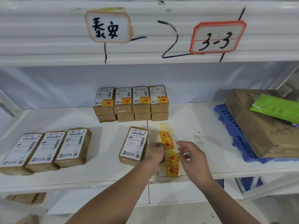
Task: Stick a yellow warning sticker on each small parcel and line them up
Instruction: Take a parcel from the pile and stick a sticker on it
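Observation:
A strip of yellow warning stickers (169, 147) lies on the white shelf (105, 172) near its front edge. My left hand (155, 152) presses on the strip's left side. My right hand (191, 154) pinches one sticker on the strip between thumb and fingers. A brown parcel (134, 145) with a white label and no sticker lies just left of the strip. Three more unstickered parcels (45, 149) lie side by side at the left. At the back, stickered parcels (131, 102) stand in a row, stacked two high.
A large cardboard box (258, 126) rests tilted on a blue plastic pallet (233, 131) at the right, with a green bag (275, 107) on top. An upper shelf beam with two handwritten signs (108, 26) hangs overhead. More brown parcels show on the shelf below (25, 198).

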